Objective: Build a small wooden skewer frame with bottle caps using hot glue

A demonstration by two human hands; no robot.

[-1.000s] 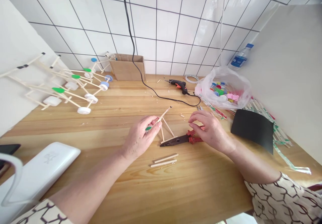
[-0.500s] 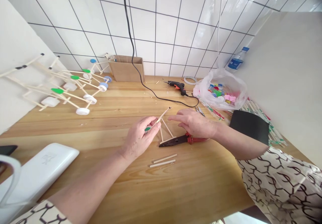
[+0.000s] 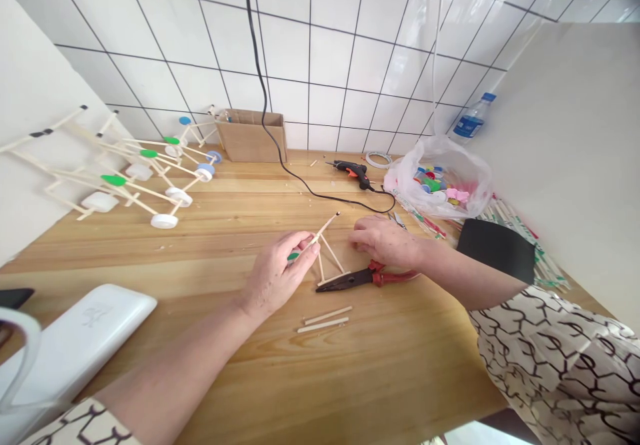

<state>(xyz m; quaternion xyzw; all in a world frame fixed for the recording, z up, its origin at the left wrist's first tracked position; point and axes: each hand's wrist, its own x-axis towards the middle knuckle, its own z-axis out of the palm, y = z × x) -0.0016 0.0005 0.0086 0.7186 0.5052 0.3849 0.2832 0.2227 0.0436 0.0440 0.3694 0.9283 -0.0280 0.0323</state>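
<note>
Between the thumb and fingers of my left hand [image 3: 283, 268] is a small frame of thin wooden sticks [image 3: 330, 253]. One of its sticks slants up to a dark tip, and its lower crosspiece meets the jaws of red-handled pliers [image 3: 357, 278] on the table. A green disc [image 3: 293, 256] shows partly behind my left fingers. My right hand [image 3: 383, 240] is right of the frame, apart from it, above the pliers' handles. Its fingers are curled in, and nothing shows in them. Two loose sticks [image 3: 325, 320] lie nearer to me.
Left stand several stick models with white cap wheels [image 3: 164, 221]. At the back are a cardboard box [image 3: 253, 142], a black glue gun [image 3: 353, 172] and a tape roll [image 3: 379, 159]. Rightward: a bag of caps [image 3: 470, 165], a black sheet [image 3: 495, 250], a bottle [image 3: 473, 120]. A white device [image 3: 100, 325] sits front left.
My right hand has drawn back slightly to the right, away from the frame. Its index finger, stretched out before, has curled in. My left hand and the frame have stayed in place.
</note>
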